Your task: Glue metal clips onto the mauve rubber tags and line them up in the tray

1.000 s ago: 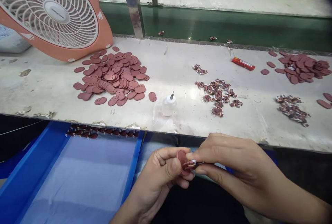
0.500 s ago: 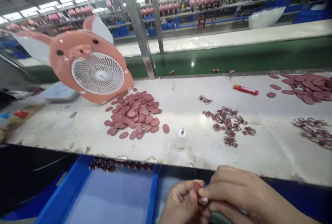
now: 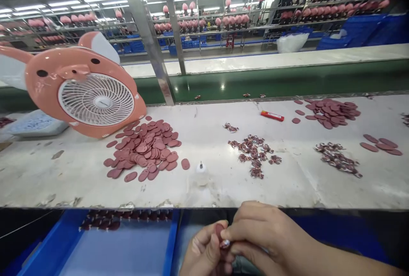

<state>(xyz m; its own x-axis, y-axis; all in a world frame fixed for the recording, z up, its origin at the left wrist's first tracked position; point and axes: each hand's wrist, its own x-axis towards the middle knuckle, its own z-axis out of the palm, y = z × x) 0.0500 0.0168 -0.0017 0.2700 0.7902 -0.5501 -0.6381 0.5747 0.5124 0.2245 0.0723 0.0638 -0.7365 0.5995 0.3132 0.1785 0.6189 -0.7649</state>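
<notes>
Below the front edge of the bench, my left hand [image 3: 203,250] is closed and pinches a dark red oval disc [image 3: 219,231] between thumb and fingers. My right hand [image 3: 263,233] meets it from the right, thumb and forefinger closed on a small shiny silver-and-brown part [image 3: 225,244] against the disc's lower edge. How the two pieces join is hidden by my fingers. On the bench ahead lie a heap of similar discs [image 3: 143,148] and a loose cluster of small brown-and-silver parts [image 3: 254,152]. Between them stands a small white holder with a dark pin [image 3: 201,167].
A pink pig-shaped fan [image 3: 86,84] stands at left beside a white tray [image 3: 36,125]. A blue bin [image 3: 172,242] below holds rows of dark red pieces [image 3: 102,220]. Further right are a red tube [image 3: 272,116], more discs [image 3: 334,112] and more small parts [image 3: 338,159].
The view has levelled and swung right, so the bench items appear further left. Both hands keep the same hold on the disc and the small part.
</notes>
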